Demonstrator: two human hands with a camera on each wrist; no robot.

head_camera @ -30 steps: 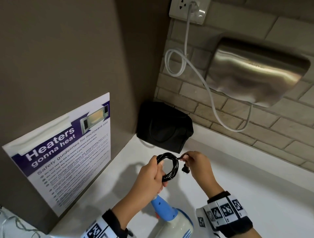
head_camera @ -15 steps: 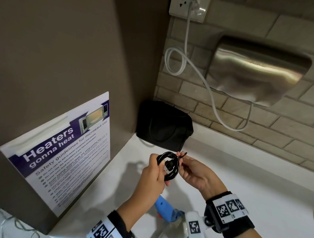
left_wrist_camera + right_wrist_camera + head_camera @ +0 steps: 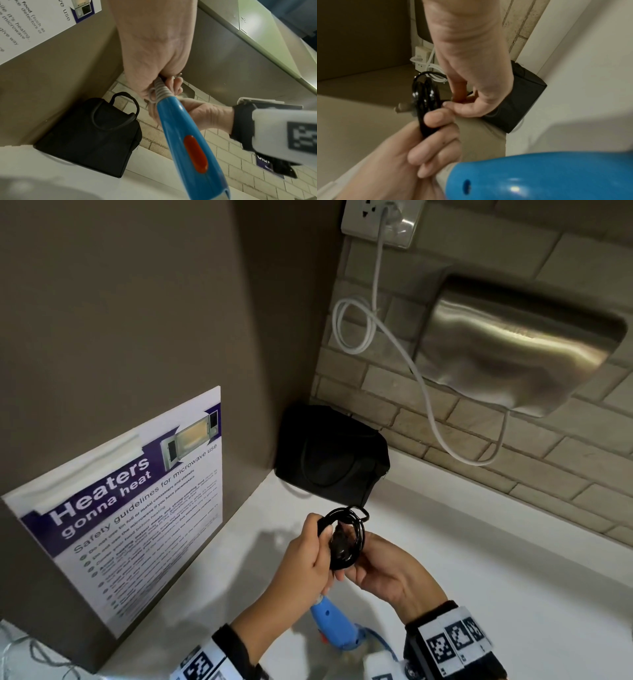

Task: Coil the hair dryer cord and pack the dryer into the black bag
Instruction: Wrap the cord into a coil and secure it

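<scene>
Above the white counter my left hand (image 3: 317, 546) grips a small coil of black cord (image 3: 356, 529). The blue hair dryer (image 3: 337, 628) hangs from that fist by its grey strain relief (image 3: 160, 89), orange switch (image 3: 195, 154) facing the left wrist camera. My right hand (image 3: 356, 571) sits just under and right of the coil, thumb and forefinger pinching the cord's plug end at the loop's centre (image 3: 455, 103). The plug (image 3: 340, 542) shows dark inside the loop. The black bag (image 3: 329, 453) stands zipped in the corner behind the coil, apart from both hands.
A brown side panel with a taped microwave poster (image 3: 130, 508) closes off the left. On the brick wall hang a steel hand dryer (image 3: 513, 347), its looped white cable (image 3: 356, 326) and a socket (image 3: 380, 220). The white counter (image 3: 496, 559) stretches to the right.
My right hand carried the plug from the coil's right side into the loop and dropped below the coil, palm turned up. The left hand kept its grip on the coil.
</scene>
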